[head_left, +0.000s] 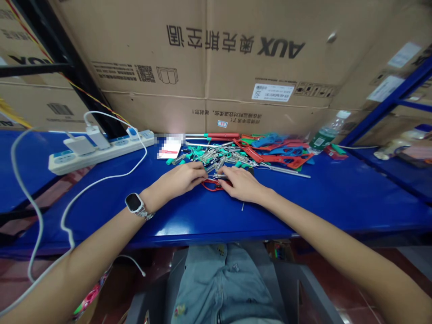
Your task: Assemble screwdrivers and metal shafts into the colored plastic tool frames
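Observation:
My left hand, a watch on its wrist, has its fingers pinched together at the near edge of the pile; what is between the fingertips is too small to make out. Close to it, my right hand grips a slim, clear tube-like piece between thumb and fingers. A thin red cord loop lies under and between both hands. Just beyond the fingers spreads a pile of slim clear and metal pieces with green ends. Orange-red flat plastic pieces and blue ones lie right of it.
A white power strip with plugs and white cables stands at the left of the blue table. Behind rises a large cardboard box. A plastic bottle leans at the back right. Long rods lie near the pile.

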The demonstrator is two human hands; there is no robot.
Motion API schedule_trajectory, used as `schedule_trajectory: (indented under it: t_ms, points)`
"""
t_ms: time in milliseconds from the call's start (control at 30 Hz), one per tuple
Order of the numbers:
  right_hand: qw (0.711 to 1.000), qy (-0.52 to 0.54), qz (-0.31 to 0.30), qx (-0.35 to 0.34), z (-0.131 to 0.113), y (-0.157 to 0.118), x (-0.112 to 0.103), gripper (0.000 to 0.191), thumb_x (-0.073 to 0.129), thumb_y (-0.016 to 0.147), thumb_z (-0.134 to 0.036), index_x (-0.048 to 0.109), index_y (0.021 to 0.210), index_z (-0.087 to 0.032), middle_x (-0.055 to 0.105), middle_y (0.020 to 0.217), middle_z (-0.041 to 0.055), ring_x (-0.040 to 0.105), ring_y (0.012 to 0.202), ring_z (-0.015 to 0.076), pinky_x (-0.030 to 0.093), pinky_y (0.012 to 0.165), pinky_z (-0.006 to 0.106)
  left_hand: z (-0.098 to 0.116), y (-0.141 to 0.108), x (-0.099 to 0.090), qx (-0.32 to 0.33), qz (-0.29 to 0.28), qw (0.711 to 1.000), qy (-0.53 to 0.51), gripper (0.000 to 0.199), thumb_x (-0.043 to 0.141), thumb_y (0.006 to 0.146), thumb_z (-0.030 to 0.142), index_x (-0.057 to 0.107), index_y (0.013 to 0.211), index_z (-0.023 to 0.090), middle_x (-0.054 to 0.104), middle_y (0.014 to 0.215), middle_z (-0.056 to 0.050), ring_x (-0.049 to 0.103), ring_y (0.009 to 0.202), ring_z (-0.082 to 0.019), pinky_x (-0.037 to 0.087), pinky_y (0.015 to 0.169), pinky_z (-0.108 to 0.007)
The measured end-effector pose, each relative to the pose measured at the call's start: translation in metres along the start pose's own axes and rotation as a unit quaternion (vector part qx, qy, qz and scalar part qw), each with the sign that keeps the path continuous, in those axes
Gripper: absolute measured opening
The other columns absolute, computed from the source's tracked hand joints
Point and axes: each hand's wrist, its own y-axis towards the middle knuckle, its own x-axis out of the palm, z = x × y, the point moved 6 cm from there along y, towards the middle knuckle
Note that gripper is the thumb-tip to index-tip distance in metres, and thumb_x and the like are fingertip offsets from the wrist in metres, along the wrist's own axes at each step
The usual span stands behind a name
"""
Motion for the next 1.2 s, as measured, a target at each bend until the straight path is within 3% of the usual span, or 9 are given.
schedule_trajectory:
  t_ms: [333,600,967,1200]
  points:
    - [1.000,0.002,0.002,-0.005,0.000,0.000,0.000,0.032,0.047,0.104,-0.038,0.059,0.128,-0.020,0.073,0.116,0.0127,0.066,0.106,0.0291,0.048,0.089,0.043,0.005,-0.006,-0.002,0.031,0.009,0.999,0.041,0.033,0.042,0.109,0.025,0.073,0.099,0.017,0.067,0.103,-0.009,0.067,0.084,-0.017,0.054,0.075,-0.029]
    - [1.000,-0.004,0.001,-0.006,-0.001,-0.001,-0.001,0.029,0.047,0.105,-0.036,0.060,0.126,-0.020,0.074,0.115,0.0122,0.066,0.104,0.0285,0.047,0.087,0.041,0.011,0.001,-0.006,0.043,-0.050,0.993,0.098,0.036,0.042,0.107,0.021,0.077,0.099,0.016,0.069,0.097,-0.009,0.067,0.082,-0.018,0.053,0.078,-0.032]
    - [1.000,0.000,-0.002,-0.009,0.002,0.000,0.002,0.031,0.045,0.106,-0.038,0.059,0.127,-0.021,0.073,0.114,0.0118,0.066,0.105,0.0290,0.048,0.088,0.042,0.008,-0.001,-0.001,0.031,0.021,0.999,0.013,0.029,0.046,0.108,0.026,0.074,0.104,0.017,0.069,0.103,-0.009,0.067,0.088,-0.020,0.054,0.080,-0.033]
    - [1.000,0.004,-0.006,-0.018,0.001,0.000,0.002,0.031,0.041,0.107,-0.034,0.057,0.130,-0.020,0.071,0.122,0.0126,0.065,0.108,0.0292,0.047,0.090,0.043,0.010,0.004,-0.001,0.034,0.015,0.999,0.018,0.032,0.045,0.108,0.027,0.076,0.104,0.018,0.068,0.103,-0.009,0.067,0.088,-0.019,0.055,0.079,-0.032]
